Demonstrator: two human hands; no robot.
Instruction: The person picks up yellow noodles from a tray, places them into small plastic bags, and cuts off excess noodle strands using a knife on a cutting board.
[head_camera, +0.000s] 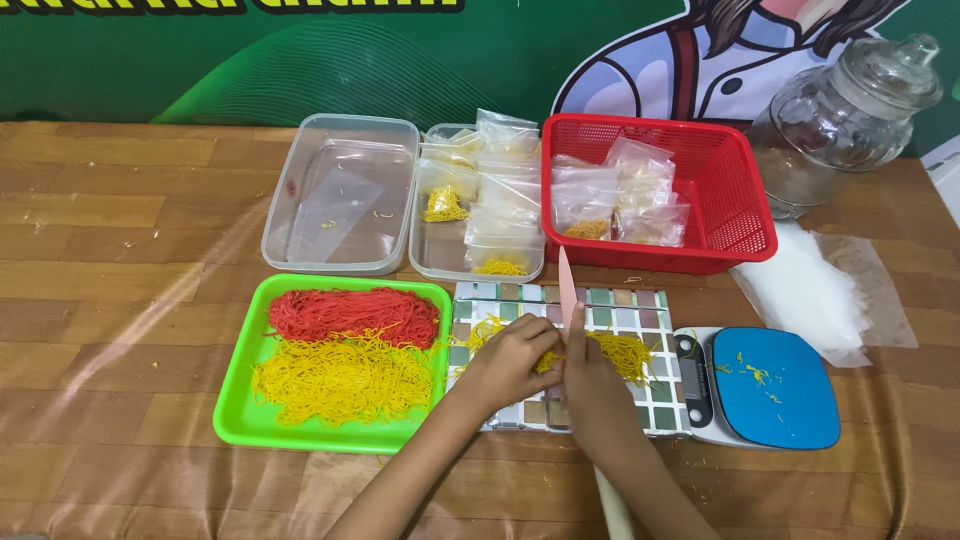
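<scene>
One bunch of yellow noodles (615, 350) lies on a checkered board (640, 305), partly under both hands. The left hand (510, 362) presses its fingers (545, 340) together on the bunch's left part. The right hand (590, 380) stands just beside it, fingers curled round one pink knife (567, 285) whose blade points away across the strands. Left of the board, one green tray (235, 415) carries two heaps, red noodles (350, 312) and more yellow ones. Right sits one blue scale (780, 385). Behind stand two clear tubs (300, 190), one red basket (740, 200) and one glass jar (850, 110) on the worktop (110, 300).
</scene>
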